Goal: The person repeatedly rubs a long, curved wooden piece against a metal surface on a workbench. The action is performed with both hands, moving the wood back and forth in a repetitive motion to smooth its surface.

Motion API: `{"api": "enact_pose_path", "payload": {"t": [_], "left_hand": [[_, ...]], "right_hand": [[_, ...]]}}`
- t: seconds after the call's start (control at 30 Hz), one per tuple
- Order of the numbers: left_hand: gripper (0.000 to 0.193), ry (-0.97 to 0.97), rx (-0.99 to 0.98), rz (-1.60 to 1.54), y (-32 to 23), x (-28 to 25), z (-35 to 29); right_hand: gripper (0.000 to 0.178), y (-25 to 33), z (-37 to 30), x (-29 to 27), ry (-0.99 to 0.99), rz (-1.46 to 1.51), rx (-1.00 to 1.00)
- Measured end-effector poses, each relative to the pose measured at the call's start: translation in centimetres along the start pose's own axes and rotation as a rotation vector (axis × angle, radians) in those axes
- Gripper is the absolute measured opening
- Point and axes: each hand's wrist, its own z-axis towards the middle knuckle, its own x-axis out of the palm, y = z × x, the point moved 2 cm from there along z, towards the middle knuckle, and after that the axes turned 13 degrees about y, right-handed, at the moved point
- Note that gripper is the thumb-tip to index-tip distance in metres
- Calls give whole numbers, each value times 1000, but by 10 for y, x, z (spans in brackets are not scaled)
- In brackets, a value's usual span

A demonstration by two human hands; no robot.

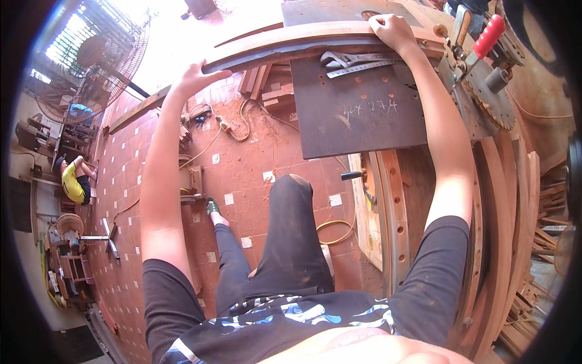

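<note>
A long, slightly curved wooden strip (297,37) with a dark lower side lies across the far part of a dark machine table (339,130). Its left end juts past the table, and there my left hand (199,77) grips it, thumb stretched along the near side. My right hand (393,31) is closed over the strip toward its right end; the fingertips are partly hidden. Just on the near side of the strip, an adjustable wrench (344,59) and a steel ruler (362,68) rest on the table, close to my right forearm.
Right of the table are a red-handled toggle clamp (488,36) and a toothed circular saw blade (496,108). Curved boards (500,242) stand at my right. Cords (242,130) and sawdust lie on the tiled floor. A large fan (91,67) and a crouching person (74,182) are at left.
</note>
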Motion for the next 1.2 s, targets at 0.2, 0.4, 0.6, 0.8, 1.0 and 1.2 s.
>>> {"api": "enact_pose_path", "payload": {"t": [0.2,0.4,0.6,0.8,1.0,1.2], "left_hand": [[109,91,-35,-38,-6,-2,10],[80,228,-56,-28,1,0,15],[83,240,-174,98,-1,0,26],[78,190,-151,128,-2,1,25],[103,432,-142,-41,-18,-1,18],[87,67,-73,10,-24,-1,-5]], "right_hand": [[29,1,-2,-2,-54,123,49],[28,8,-7,-1,-97,78,77],[36,-7,0,11,-94,2,43],[43,-9,-1,18,-77,-7,36],[40,-13,-6,18,-84,-12,28],[40,-9,-16,14,-23,35,-5]]}}
